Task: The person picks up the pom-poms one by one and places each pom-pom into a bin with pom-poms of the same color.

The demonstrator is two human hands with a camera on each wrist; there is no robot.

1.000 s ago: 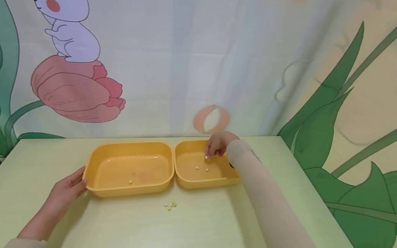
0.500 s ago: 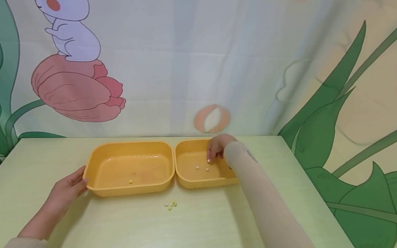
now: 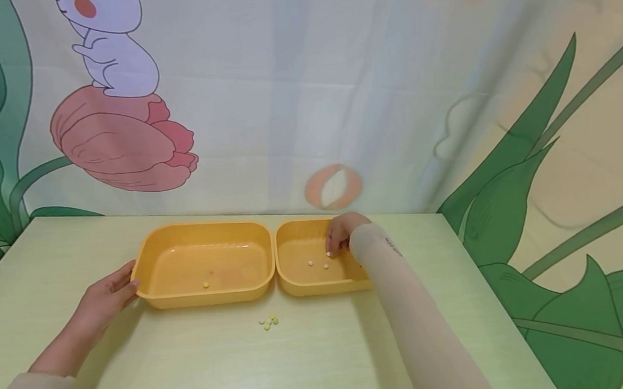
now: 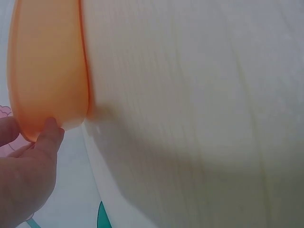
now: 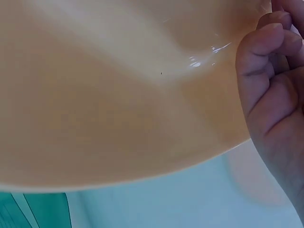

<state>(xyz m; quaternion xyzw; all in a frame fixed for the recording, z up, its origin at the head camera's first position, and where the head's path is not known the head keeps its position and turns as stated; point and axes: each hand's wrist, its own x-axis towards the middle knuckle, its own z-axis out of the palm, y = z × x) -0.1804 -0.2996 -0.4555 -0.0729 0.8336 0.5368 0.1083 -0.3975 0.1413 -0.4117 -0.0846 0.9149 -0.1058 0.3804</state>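
Pale green table (image 3: 193, 371), cartoon backdrop behind. Two orange tubs near far edge: larger tub (image 3: 203, 263), one bead; smaller tub (image 3: 316, 257), two beads plus one apparently pinched by right hand (image 3: 341, 233). Left hand (image 3: 104, 296), fingers relaxed, touches larger tub. Loose bead cluster (image 3: 268, 322), about four.

Head cam sits high, looks forward and down across the table (image 3: 312, 363) to the printed backdrop (image 3: 304, 86), wide enough to take in both yellow tubs. Left wrist cam is very close, rolled sideways, seeing the left tub (image 4: 47, 71) outer wall and tabletop; shares that tub (image 3: 202, 262) with head. Right wrist cam sits nearly inside the right tub (image 5: 118, 95), blurred; shares that tub (image 3: 306, 273) with head.
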